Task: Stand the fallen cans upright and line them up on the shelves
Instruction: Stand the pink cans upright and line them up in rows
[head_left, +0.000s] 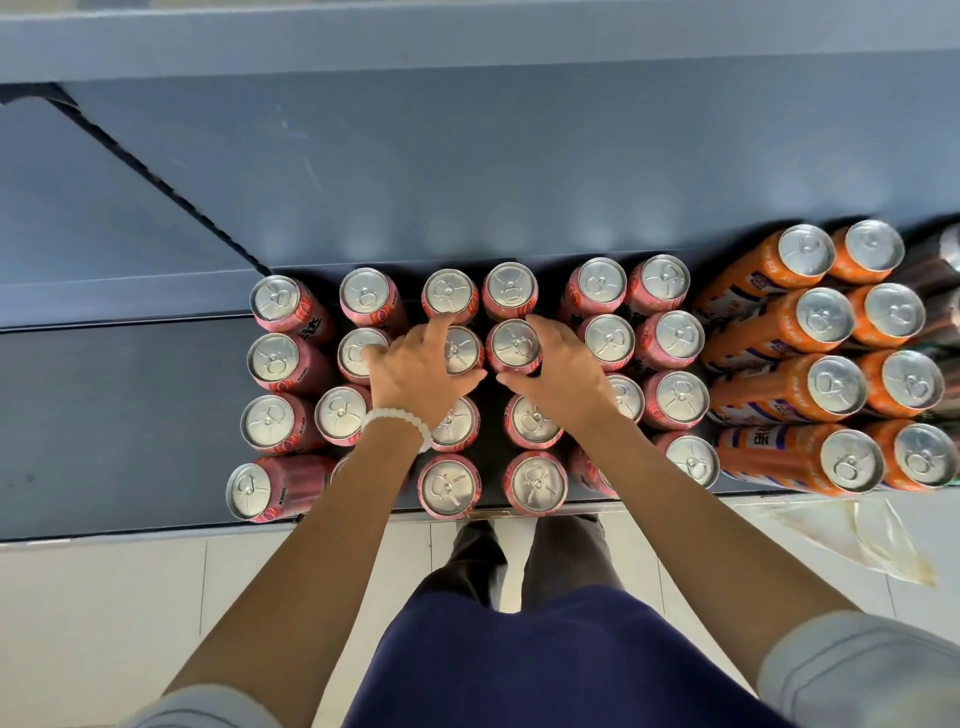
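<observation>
At the near edge, floor: pale tiles (104, 597) below the shelf front, with the person's dark trousers and two rolled pale sleeves in view
Near right: a crumpled clear plastic sheet (878, 540) lying on the floor beside the shelf
Shelf: a dark grey shelf (130, 426) carrying all the cans, its bare part stretching to the left
Pink cans: pink cans (450, 488) standing upright in six columns of four rows; I count about twenty-four, a few partly hidden by the arms
Front row: the pink cans here stand at the shelf lip, the two middle ones fully visible
Left hand: the left hand (421, 371), a white bead bracelet (400, 421) on its wrist, has its fingers curled around the pink can in the third column, second row from the back; the thumb points toward the middle gap
Right hand: the right hand (556, 374) grips the neighbouring pink can (515, 345) in the fourth column, same row, fingers wrapped on its right side and thumb low on the near side
Orange cans: orange cans (836, 387) to the right, upright, two columns of four, eight counted
Far right: dark cans (943, 270) at the frame edge, too cut off to count
Back: the grey rear panel (467, 166) of the shelving, with the shelf above at the top
</observation>
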